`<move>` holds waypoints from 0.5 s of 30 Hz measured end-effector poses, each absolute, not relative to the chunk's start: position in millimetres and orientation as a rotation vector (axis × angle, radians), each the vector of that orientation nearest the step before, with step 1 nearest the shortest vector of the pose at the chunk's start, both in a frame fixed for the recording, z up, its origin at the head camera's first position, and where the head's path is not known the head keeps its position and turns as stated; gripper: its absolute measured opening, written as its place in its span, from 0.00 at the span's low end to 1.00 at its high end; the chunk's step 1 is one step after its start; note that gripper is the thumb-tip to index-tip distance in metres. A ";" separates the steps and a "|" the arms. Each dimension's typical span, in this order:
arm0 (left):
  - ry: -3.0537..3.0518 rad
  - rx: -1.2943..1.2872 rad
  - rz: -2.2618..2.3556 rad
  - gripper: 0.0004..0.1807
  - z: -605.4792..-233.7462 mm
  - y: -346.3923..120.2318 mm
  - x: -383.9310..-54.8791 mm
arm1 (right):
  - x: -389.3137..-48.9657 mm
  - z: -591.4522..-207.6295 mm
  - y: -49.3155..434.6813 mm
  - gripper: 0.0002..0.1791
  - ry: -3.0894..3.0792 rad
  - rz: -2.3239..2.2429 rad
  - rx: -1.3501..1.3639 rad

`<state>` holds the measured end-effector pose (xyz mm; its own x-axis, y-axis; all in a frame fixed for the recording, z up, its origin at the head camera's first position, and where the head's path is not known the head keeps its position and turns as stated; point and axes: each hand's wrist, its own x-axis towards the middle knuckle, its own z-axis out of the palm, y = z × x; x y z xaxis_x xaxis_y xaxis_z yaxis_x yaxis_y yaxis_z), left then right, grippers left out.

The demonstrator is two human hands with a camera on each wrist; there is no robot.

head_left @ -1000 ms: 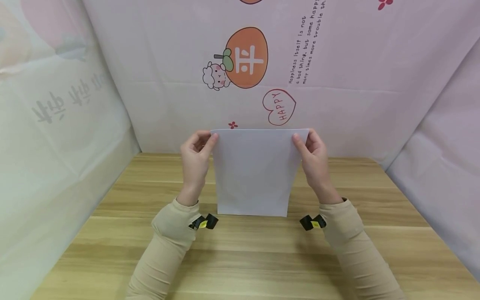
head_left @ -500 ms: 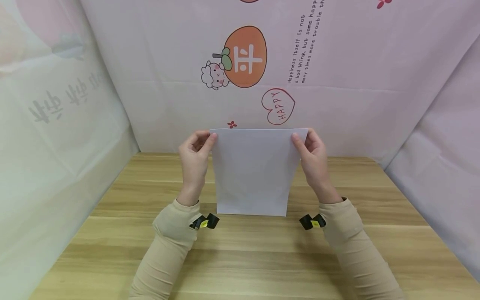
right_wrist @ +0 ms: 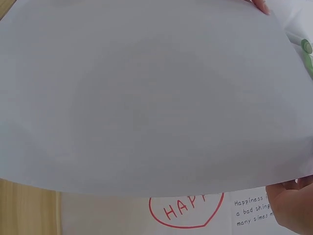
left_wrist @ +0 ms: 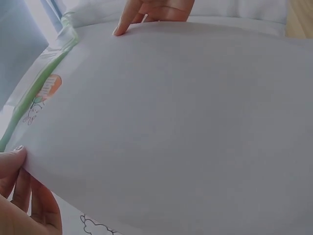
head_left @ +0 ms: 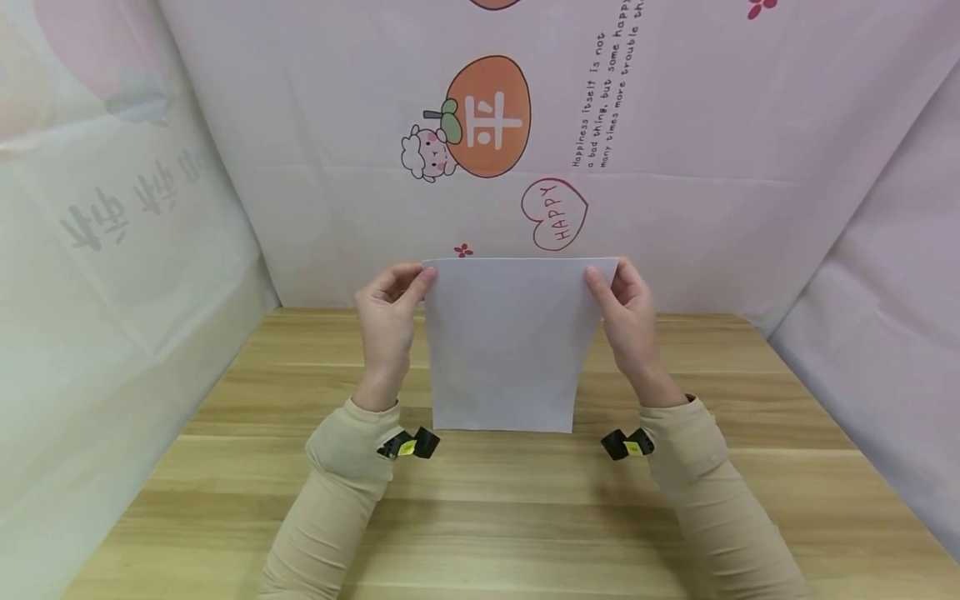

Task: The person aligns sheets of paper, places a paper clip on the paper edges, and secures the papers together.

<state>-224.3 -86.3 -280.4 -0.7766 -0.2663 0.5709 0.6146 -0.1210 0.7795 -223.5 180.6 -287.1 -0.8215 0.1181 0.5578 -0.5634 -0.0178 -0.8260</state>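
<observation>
A blank white sheet of paper (head_left: 506, 350) hangs upright in front of the person, its lower edge near the tabletop; whether it touches the wood I cannot tell. My left hand (head_left: 388, 312) pinches the upper left corner, thumb on the near face and the other fingers behind. At the upper right corner my right hand (head_left: 628, 315) pinches in the same way. The paper (left_wrist: 171, 117) fills most of the left wrist view, with the left hand (left_wrist: 27, 196) at its edge. In the right wrist view the right hand (right_wrist: 293, 203) is partly hidden by the sheet.
A wood-grain table (head_left: 480, 517) lies below. Behind it rises a white printed cloth (head_left: 337, 125) with an orange fruit drawing and lettering. More pale cloth hangs on the left and right sides. A small black camera sits on each wrist.
Both hands keep their pinch on the paper and stay almost in place. The whole head view shifts only very slightly.
</observation>
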 end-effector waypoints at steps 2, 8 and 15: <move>-1.537 -0.397 -1.988 0.16 -280.1 -85.9 -224.8 | -223.7 -288.0 181.7 0.06 -1.786 1.899 0.467; -1.446 -0.424 -2.048 0.04 -281.3 -83.5 -226.0 | -223.4 -292.0 187.3 0.06 -1.797 1.922 0.448; -1.394 -0.389 -2.062 0.03 -283.0 -79.4 -228.3 | -225.1 -299.1 194.7 0.07 -1.775 1.958 0.432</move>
<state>-228.3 -79.4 -283.0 -0.7695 -0.3221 0.5515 0.6319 -0.2578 0.7310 -225.1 194.7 -299.1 -0.8450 0.1247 0.5200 -0.5297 -0.0621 -0.8459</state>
